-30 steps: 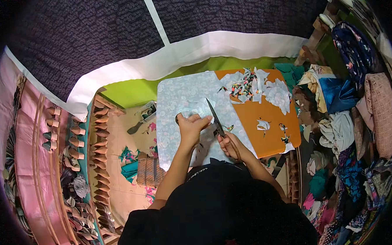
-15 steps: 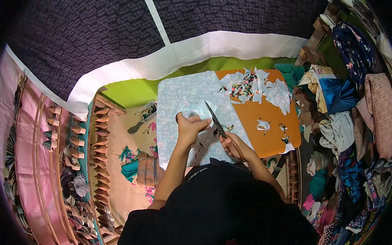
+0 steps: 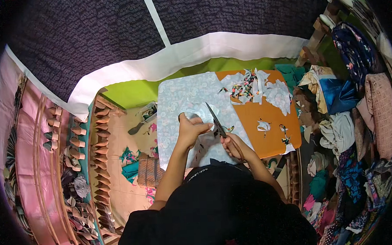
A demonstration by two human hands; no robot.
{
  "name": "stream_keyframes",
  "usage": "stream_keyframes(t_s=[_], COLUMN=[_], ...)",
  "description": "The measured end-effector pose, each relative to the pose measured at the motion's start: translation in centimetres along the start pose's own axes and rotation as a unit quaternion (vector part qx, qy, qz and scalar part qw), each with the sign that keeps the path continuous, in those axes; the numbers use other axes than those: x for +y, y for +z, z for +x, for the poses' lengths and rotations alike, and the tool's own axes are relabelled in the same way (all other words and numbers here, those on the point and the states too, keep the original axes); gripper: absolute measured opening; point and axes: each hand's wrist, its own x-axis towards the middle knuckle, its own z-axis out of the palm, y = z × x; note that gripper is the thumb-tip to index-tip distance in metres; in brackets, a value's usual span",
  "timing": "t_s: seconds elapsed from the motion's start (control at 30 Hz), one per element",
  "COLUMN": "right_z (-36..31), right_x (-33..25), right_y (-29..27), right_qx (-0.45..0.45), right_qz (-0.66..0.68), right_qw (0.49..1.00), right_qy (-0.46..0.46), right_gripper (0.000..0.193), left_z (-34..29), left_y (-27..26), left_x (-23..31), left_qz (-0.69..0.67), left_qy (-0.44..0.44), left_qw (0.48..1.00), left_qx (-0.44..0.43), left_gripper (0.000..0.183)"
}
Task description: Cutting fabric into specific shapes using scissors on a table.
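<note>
My right hand [image 3: 230, 141] grips a pair of large dark scissors [image 3: 217, 121], their blades pointing up and away over the table. In my left hand [image 3: 192, 128], thumb and fingers pinch a pale, whitish piece of fabric [image 3: 204, 110], held just left of the blades. The edge of the piece is near the scissors; whether the blades touch it I cannot tell. Beneath both hands lies a larger light grey-blue patterned cloth [image 3: 173, 95], covering the left part of the orange table [image 3: 271, 145]. Small dark scraps rest on the cloth between my forearms.
Piles of white and floral offcuts [image 3: 247, 87] lie on the table's far right. Wooden shoe forms [image 3: 102, 157] line a rack on the left. Folded and crumpled fabrics [image 3: 338, 131] stack up on the right. A dark curtain [image 3: 113, 38] with a white border hangs beyond the table.
Both hands stay in nearly the same place. The scissors and the pale piece have shifted only slightly.
</note>
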Motion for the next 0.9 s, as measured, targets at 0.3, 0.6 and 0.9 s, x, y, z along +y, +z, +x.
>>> stream_keyframes(t_s=[0.3,0.6,0.9], right_z=[0.2,0.2,0.1], right_x=[0.0,-0.1,-0.5], right_y=[-0.2,-1.1,-1.9], right_qx=[0.002,-0.01,-0.026], right_qz=[0.008,-0.077,-0.124], right_qw=[1.0,0.997,0.991], right_qy=[0.018,-0.015,-0.033], right_gripper=[0.061,0.055,0.054], left_z=[0.2,0.6,0.2], left_y=[-0.2,-0.9,-1.1], left_x=[-0.2,-0.7,-0.7], left_qz=[0.026,0.047,0.129], left_qy=[-0.01,-0.027,-0.019], left_qw=[1.0,0.998,0.991], left_qx=[-0.002,-0.016,-0.031], left_gripper=[0.064,0.071,0.067])
